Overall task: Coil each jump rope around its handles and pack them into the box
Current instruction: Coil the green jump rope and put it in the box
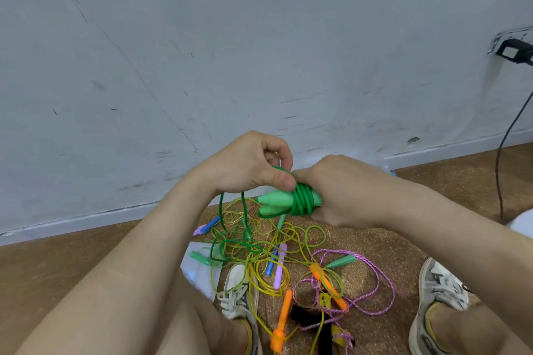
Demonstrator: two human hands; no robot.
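Coils of the dark green rope (302, 202) are wound tightly about the 2 pale green handles (274, 203), which are held side by side at the centre of the frame with their blunt ends pointed to the left. The opposite ends of the handles are enclosed by the right grip (343, 193), whose fingers are curled fully round them, so that only the left halves are seen. The coils are set just beside this grip and are touched by it.

The left grip (248, 166) is held just above and to the left of the coils. Its thumb and bent fingers are pinched on the rope where a loop rises from the wound part. From below this grip the loose remainder is hung down in 2 strands to the floor (389, 239).

At the lower centre of the frame the strands are lost in a tangled pile. A yellow rope (259, 282), a pink braided rope (383, 277), 2 orange handles (284, 311) and a lilac handle (281, 265) can be made out there. A clear plastic bag (199, 256) is laid at the pile's left edge. The pile is flanked by 2 worn shoes (441, 291), and a scuffed pale wall (259, 37) fills the upper frame.
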